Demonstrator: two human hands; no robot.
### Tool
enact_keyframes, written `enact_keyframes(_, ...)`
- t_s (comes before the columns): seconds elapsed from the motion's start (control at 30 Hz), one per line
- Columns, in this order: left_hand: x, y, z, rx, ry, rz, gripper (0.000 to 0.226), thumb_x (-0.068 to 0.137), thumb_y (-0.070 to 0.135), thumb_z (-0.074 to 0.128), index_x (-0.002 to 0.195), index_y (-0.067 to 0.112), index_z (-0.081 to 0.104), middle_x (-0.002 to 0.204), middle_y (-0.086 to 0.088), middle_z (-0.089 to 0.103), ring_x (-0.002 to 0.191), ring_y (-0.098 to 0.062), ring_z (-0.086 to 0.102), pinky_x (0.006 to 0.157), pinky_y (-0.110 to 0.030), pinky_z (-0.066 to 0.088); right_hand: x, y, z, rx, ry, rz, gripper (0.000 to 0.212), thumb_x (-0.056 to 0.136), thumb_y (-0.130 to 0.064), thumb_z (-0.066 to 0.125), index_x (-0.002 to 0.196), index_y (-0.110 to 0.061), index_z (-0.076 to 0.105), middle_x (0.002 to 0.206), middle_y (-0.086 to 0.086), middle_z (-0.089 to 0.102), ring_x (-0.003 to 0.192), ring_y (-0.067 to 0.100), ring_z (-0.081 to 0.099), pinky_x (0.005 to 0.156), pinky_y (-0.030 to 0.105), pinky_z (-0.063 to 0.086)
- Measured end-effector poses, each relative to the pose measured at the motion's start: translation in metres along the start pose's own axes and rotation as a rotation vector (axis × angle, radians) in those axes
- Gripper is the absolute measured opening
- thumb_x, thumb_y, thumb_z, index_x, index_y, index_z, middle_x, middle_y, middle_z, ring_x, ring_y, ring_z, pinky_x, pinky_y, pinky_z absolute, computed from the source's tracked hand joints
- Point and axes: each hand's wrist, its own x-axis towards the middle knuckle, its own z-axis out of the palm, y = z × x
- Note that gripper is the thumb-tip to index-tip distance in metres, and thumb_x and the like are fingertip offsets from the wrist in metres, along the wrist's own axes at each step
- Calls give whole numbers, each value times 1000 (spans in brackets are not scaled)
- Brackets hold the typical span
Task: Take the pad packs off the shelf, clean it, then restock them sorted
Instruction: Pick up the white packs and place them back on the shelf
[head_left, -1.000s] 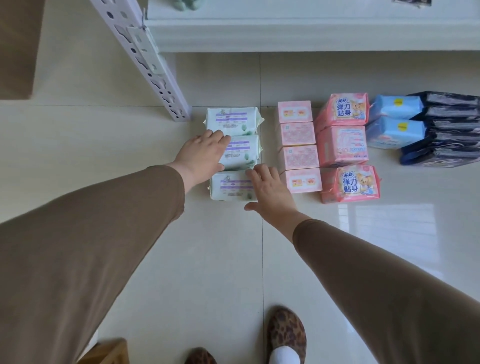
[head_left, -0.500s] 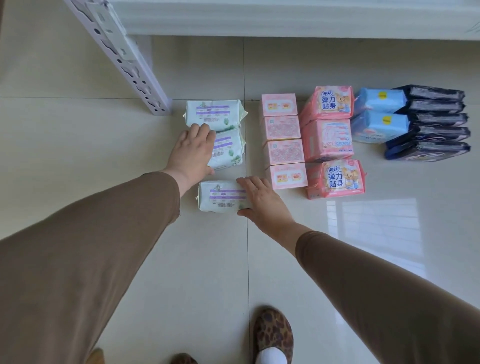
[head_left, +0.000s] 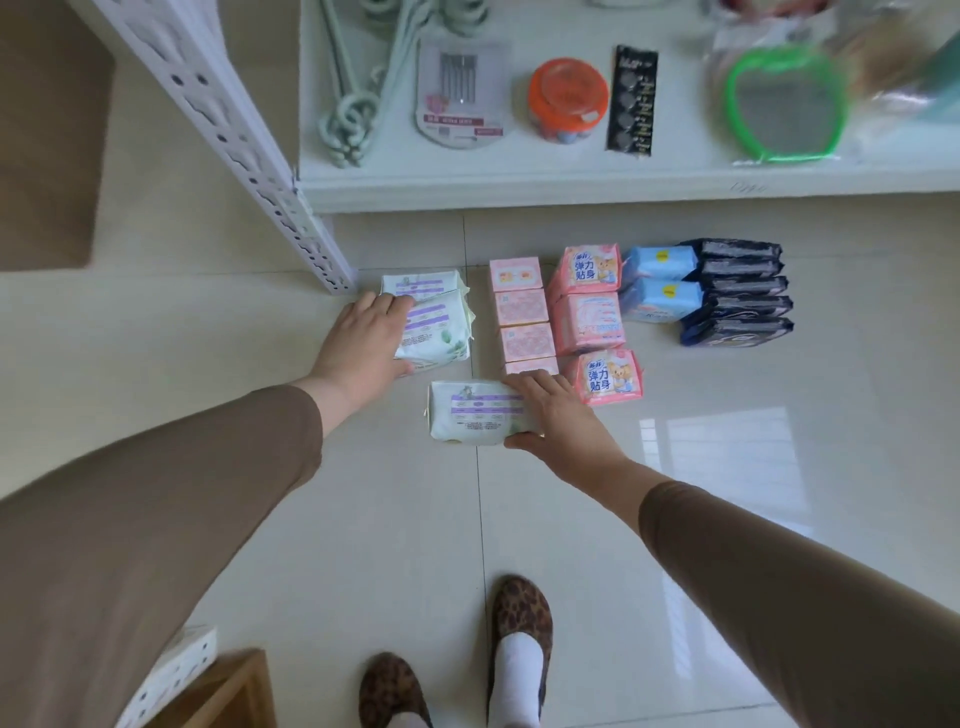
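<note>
Three green packs: I see them at the foot of the white shelf post (head_left: 291, 208), on the tiled floor (head_left: 363, 519).
Left hand (head_left: 363, 343): I have it gripping the tilted middle green pack (head_left: 436, 332), fingers on top, thumb under the near edge; the far green pack (head_left: 415, 283) lies just behind, touching it.
Right hand (head_left: 550, 415): I hold the near green pack (head_left: 472, 413) by its right end, fingers over the top, thumb at the near edge; it sits apart from the other two.
Pink boxes (head_left: 522, 312): four in a column, just right of the green packs; my right fingers partly hide the nearest.
Pink packs (head_left: 589, 317): three in a column beside the boxes.
Blue packs (head_left: 660, 283): two, next in line.
Dark packs (head_left: 737, 291): a stack of five at the far right.
Shelf board (head_left: 571, 176): above the row, carrying an orange jar (head_left: 568, 98) and a green-framed mirror (head_left: 779, 104).
</note>
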Motion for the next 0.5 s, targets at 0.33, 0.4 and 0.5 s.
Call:
enact_keyframes(0.33, -87, 59, -286, -24, 113, 88, 79, 75, 39, 81, 140, 12, 44, 129, -7, 55, 123, -28, 44, 104, -36, 36, -109, -132, -272, -38, 67, 17, 76, 79, -27, 81, 145, -22, 43, 136, -1, 48, 126, 24, 42, 102, 36, 39)
enact_keyframes(0.4, -103, 68, -346, -32, 128, 92, 80, 77, 40, 80, 143, 14, 42, 131, -5, 54, 124, -25, 42, 105, -34, 33, -132, -159, -327, -68, 81, 17, 76, 78, -27, 82, 144, -22, 44, 134, 0, 49, 124, 24, 45, 98, 33, 39)
enact_keyframes(0.5, -122, 79, -428, -36, 155, 120, 82, 79, 40, 77, 146, 16, 38, 137, -2, 50, 129, -23, 37, 108, -33, 31, -164, -195, -403, -96, 119, 24, 78, 76, -30, 83, 143, -20, 46, 133, 1, 50, 122, 24, 47, 99, 33, 39)
